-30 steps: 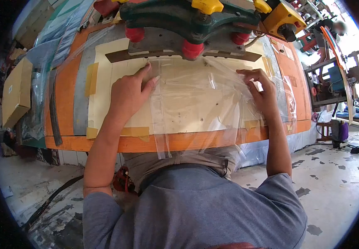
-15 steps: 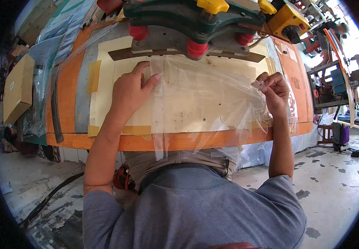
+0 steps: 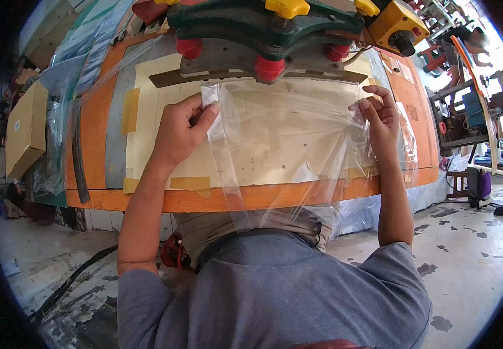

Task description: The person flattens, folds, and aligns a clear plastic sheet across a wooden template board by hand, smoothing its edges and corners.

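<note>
A clear plastic sheet (image 3: 289, 134) stretches between my hands over the cream-coloured work surface, its near part draping over the orange table edge. My left hand (image 3: 181, 128) is closed, pinching the sheet's folded left border near its far corner between thumb and fingers. At the right, my right hand (image 3: 383, 116) pinches the far right part of the sheet between thumb and fingertip, with another finger raised. Just beyond the sheet's far edge is the long metal bar (image 3: 170, 78) of a press (image 3: 234, 29) with a dark green frame.
Red cylinders (image 3: 269, 68) and yellow knobs (image 3: 287, 7) sit on the press, with a yellow control box (image 3: 400, 32) at its right. A cardboard box (image 3: 27, 128) and a dark strip (image 3: 77, 151) are at left. Another person (image 3: 458, 52) is at the far right.
My left hand has closed on the sheet's left border, which now tilts and lifts slightly. My right hand has shifted a little left. A person has come into view at the far right.
</note>
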Available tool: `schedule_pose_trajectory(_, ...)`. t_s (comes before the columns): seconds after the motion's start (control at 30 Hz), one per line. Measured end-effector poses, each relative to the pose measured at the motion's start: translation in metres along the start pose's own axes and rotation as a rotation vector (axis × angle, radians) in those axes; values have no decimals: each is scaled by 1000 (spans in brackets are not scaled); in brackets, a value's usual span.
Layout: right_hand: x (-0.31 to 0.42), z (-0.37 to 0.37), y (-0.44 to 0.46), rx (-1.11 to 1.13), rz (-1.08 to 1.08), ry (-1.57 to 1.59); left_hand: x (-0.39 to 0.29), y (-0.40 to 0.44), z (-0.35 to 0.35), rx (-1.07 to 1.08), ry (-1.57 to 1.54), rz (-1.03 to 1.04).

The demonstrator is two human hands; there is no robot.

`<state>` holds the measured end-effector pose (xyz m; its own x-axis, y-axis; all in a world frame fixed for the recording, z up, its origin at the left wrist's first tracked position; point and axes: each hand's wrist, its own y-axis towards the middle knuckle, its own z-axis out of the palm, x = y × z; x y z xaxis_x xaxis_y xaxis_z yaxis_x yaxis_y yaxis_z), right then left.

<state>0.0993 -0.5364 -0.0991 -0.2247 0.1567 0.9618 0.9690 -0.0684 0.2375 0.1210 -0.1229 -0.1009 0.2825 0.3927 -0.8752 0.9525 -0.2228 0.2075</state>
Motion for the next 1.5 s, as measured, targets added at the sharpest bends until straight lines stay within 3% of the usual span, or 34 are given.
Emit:
schedule_pose_trajectory(0.33,-4,-2,-1,-78,-63,56,-10,-6,-9,79,-10,123)
schedule_pose_trajectory(0.6,0,-1,-4,-113,-75,74,-6,-8,-20,204,-250,101)
schedule_pose_trajectory(1.03,0,-2,-8,-114,-197,37,-5,-11,-23,122,-286,130)
schedule_pose_trajectory(1.13,11,1,-11,-88,-242,26,4,-16,-25,139,-464,185)
schedule_pose_trajectory(1.23,36,8,-22,-25,-289,-22,-9,-14,-19,58,-692,74)
schedule_pose_trajectory(1.33,62,16,-37,9,-411,-125,-27,-7,-17,307,-1139,175)
schedule_pose_trajectory(1.43,76,23,-50,110,-590,-204,-22,-8,-15,805,-1210,178)
schedule_pose_trajectory(1.5,87,35,-58,200,-658,-267,-26,-22,0,1052,-1305,-17)
